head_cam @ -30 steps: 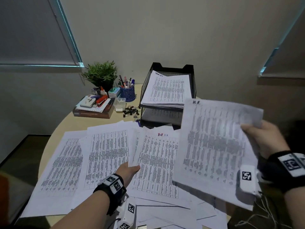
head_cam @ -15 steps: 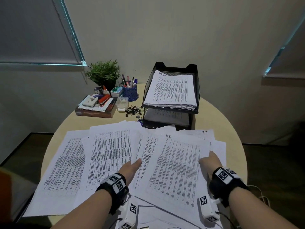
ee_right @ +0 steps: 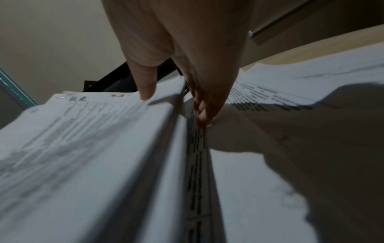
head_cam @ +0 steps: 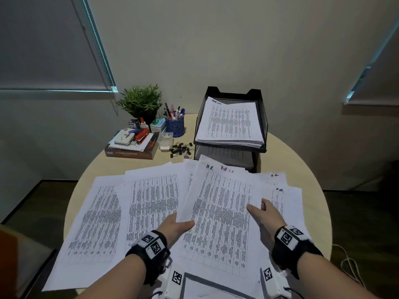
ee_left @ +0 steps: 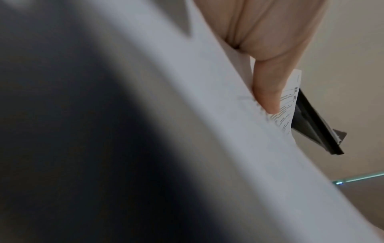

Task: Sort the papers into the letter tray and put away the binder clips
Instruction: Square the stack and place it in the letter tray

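Your left hand (head_cam: 172,228) pinches the top sheet (head_cam: 220,212) at its near-left edge. Your right hand (head_cam: 266,214) clamps the right edge, thumb above, fingers (ee_right: 204,115) beneath, likely to lift it flat toward the far letter tray (head_cam: 264,117).

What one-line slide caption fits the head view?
Left hand and right hand hold a printed sheet above spread papers before the letter tray.

1. The sheet (head_cam: 222,212), held up in the right hand (head_cam: 265,215) a second ago, now lies over the spread papers (head_cam: 151,201) between both hands.
2. The left hand (head_cam: 173,228), flat before, now pinches the sheet's edge beside it.
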`<state>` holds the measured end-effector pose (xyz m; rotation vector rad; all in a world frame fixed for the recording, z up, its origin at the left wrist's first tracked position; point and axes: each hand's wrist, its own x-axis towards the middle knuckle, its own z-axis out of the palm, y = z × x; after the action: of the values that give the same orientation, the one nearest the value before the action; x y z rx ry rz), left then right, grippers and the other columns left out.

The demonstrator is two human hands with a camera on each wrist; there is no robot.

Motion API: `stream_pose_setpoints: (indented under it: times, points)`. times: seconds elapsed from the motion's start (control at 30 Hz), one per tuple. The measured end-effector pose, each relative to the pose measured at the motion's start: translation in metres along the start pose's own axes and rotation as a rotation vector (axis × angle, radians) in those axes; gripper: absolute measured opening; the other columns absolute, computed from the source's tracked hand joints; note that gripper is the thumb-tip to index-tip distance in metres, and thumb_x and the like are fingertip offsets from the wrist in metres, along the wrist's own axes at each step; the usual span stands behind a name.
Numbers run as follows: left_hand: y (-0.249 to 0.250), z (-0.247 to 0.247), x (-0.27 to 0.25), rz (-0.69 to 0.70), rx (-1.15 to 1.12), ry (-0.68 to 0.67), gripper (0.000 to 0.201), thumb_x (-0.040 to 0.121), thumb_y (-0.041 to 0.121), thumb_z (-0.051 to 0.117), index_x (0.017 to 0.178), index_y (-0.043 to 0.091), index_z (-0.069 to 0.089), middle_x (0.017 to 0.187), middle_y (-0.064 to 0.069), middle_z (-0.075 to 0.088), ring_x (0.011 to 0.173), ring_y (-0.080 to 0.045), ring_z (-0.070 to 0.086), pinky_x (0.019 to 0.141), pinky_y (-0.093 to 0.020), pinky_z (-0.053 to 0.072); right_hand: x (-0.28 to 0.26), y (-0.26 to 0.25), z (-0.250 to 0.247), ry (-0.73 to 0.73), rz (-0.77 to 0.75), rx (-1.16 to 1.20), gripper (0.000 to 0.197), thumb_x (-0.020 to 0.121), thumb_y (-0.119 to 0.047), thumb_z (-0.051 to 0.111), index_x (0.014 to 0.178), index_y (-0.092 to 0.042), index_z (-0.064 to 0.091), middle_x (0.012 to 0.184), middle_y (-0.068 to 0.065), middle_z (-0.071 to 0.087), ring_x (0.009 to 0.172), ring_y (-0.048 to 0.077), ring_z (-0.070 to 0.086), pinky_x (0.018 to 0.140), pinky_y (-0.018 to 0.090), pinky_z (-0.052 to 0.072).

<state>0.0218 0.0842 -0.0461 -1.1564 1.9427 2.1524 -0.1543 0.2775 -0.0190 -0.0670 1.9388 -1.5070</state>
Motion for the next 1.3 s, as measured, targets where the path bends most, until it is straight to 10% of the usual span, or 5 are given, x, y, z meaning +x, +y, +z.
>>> stream_pose_setpoints:
  times: [0.27,0.57,0.73,1.0,1.3]
  points:
    - [0.067,-0.037,-0.015,0.246,-0.017,0.140,0.019,0.071,-0.001,0.075,0.085,0.006,0.064,0.084,-0.013,0.068,0.079,-0.027,0.065,0.065,-0.027,0.053,-0.033,-0.049,0.033,-0.150,-0.184,0.281,0.052,0.066,-0.008,0.081,0.110,0.008,0.059,0.093,0.013,0.073,0.082,0.020,0.072,0.073,0.027,0.057]
    - [0.116,-0.072,-0.020,0.492,-0.238,0.029,0.087,0.020,0.041,0.093,0.096,0.009,0.068,0.091,-0.006,0.073,0.092,-0.027,0.067,0.085,-0.045,0.053,-0.047,-0.074,0.060,-0.068,-0.536,0.240,0.070,0.037,-0.045,0.092,0.097,-0.018,0.070,0.092,-0.005,0.076,0.088,0.010,0.071,0.078,0.023,0.056]
    - [0.105,-0.069,-0.020,0.499,-0.217,-0.013,0.017,0.053,0.012,0.086,0.066,0.017,0.077,0.072,0.002,0.075,0.074,-0.012,0.071,0.098,-0.049,0.047,-0.057,-0.065,0.078,-0.040,-0.589,0.212,0.025,0.068,0.000,0.077,0.090,-0.013,0.074,0.084,-0.003,0.076,0.085,0.011,0.070,0.080,0.029,0.051]
    - [0.134,-0.080,-0.029,0.681,-0.340,-0.015,0.069,0.022,0.043,0.093,0.081,0.012,0.075,0.078,0.002,0.075,0.079,-0.012,0.071,0.083,-0.032,0.056,-0.082,-0.103,0.079,0.021,-0.832,0.241,0.026,0.070,0.004,0.073,0.076,-0.020,0.078,0.075,-0.009,0.075,0.076,0.004,0.069,0.069,0.015,0.052]
    - [0.093,-0.067,-0.028,0.414,-0.172,0.054,0.030,0.064,-0.007,0.077,0.083,0.015,0.067,0.085,0.000,0.073,0.091,-0.021,0.066,0.096,-0.052,0.047,-0.065,-0.053,0.092,0.032,-0.503,0.183,0.026,0.068,-0.004,0.079,0.087,-0.019,0.070,0.088,0.000,0.076,0.086,0.020,0.069,0.087,0.043,0.052]
